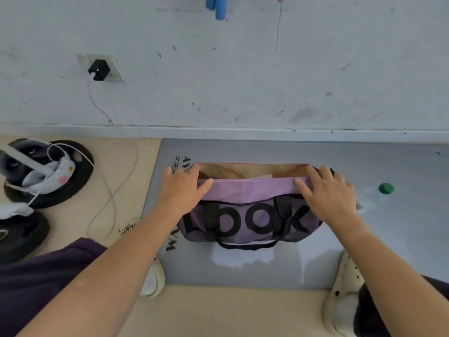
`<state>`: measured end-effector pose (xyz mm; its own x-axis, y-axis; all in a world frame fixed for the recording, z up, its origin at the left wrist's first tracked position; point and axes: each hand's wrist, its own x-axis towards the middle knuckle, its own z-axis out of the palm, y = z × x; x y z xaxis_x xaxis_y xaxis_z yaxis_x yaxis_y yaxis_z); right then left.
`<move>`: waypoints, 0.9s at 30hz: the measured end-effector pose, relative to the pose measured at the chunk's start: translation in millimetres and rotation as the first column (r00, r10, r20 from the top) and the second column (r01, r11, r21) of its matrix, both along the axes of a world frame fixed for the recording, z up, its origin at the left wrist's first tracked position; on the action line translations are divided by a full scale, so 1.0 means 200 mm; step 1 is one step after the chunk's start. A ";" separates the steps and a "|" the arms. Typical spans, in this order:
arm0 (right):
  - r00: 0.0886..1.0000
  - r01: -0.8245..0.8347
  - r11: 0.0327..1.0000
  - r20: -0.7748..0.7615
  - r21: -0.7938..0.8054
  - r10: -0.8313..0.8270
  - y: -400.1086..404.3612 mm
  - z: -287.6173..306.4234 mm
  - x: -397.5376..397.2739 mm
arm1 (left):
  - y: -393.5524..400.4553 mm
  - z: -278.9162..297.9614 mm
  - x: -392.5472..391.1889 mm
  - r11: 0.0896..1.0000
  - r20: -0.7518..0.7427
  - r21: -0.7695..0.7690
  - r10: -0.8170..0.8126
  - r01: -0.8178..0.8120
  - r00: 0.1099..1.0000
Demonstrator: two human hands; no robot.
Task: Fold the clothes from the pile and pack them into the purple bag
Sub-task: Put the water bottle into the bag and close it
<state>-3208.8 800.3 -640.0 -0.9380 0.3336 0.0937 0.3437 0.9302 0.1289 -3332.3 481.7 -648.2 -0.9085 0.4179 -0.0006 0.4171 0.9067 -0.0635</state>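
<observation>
Purple bag (247, 215): one, lying on a grey mat (401, 227) near the wall (243, 69), black lettering on its near side, black strap hanging off the front.
Bag opening: parted along the top; tan lining showed inside, with a pale piece of cloth (263, 176) low in it, too little visible to say what garment.
Hands: two, both bare-armed.
Left hand (181, 188): at the bag's left end, fingers over the near lip, thumb laid along the purple edge, holding it.
Right hand (330, 190): at the bag's right end, fingers spread and curled over the same lip, holding it.
Shoes: two pale clogs, one (153, 280) at the mat's near left edge, one (345, 288) at its near right corner.
Green cap (386, 188): one, on the mat right of the bag, well apart.
Mat edges: far edge just beside the skirting; bare grey to the right of the bag and in front.
Floor left: dark round weight plates (80, 181), a headset on one, a cable trailing from a black charger (98, 69) in a wall socket.
</observation>
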 end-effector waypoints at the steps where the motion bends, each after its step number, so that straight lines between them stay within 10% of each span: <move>1: 1.000 0.010 1.000 0.015 -0.021 -0.010 -0.02 -0.01 0.06 | -0.01 -0.02 0.07 1.000 0.026 -0.010 0.014 -0.013 1.000; 11: 0.972 0.151 0.954 0.216 -0.259 -0.095 -0.10 -0.31 0.47 | -0.01 -0.33 0.48 0.991 0.409 -0.006 0.128 -0.137 0.903; 17: 0.957 0.267 0.480 0.170 -0.835 -0.235 0.11 -0.26 0.41 | 0.30 -0.25 0.41 0.988 0.222 0.142 0.023 -0.056 0.975; 20: 0.797 0.255 0.216 0.079 -0.942 -0.598 0.30 -0.28 0.39 | 0.64 -0.23 0.41 0.939 0.337 0.342 -0.151 0.028 0.929; 24: 0.536 0.225 0.201 -0.051 -0.953 -0.843 0.62 -0.41 0.37 | 1.10 -0.30 0.42 0.842 0.467 0.539 -0.329 0.031 0.821; 27: 0.543 0.180 0.233 -0.101 -0.956 -0.833 0.82 -0.57 0.27 | 1.29 -0.42 0.43 0.806 0.480 0.591 -0.364 0.012 0.798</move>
<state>-3155.1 963.8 -753.4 -0.3729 0.9065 -0.1981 0.4601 -0.0048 -0.8879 -3247.2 739.1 -732.1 -0.7199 0.6678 -0.1892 0.3822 0.6090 0.6950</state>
